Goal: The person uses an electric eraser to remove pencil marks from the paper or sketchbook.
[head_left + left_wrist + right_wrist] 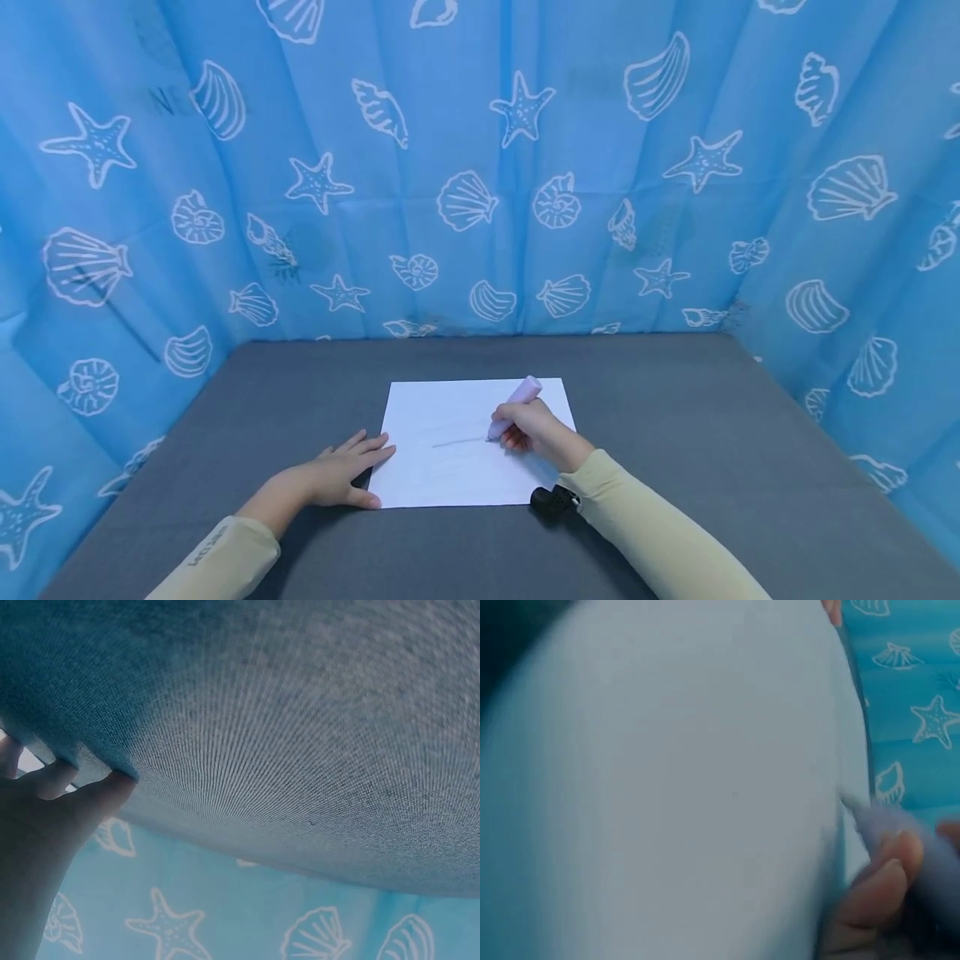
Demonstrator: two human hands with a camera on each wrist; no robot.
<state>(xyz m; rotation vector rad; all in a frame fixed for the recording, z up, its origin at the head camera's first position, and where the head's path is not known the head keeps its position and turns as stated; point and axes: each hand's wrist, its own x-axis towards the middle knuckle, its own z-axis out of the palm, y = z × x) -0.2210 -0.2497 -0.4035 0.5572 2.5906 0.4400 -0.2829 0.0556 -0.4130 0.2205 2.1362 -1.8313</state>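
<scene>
A white sheet of paper (427, 479) lies flat on the grey table. My right hand (531, 425) grips a thick light-purple marker (525, 390), its tip at the right end of a thin, nearly level line (459, 442) in the middle of the sheet. The right wrist view shows the marker (900, 832) pinched by fingers and thumb, tip down toward the paper (705, 780). My left hand (341, 475) spreads its fingers at the sheet's left edge, thumb at the lower left corner. In the left wrist view that hand (52, 802) has its fingertips on the grey cloth.
The grey table (660, 400) extends around the sheet on all sides. A blue curtain (480, 158) printed with white shells and starfish hangs behind and along both sides. A small black device (551, 502) sits at my right wrist, by the paper's lower right edge.
</scene>
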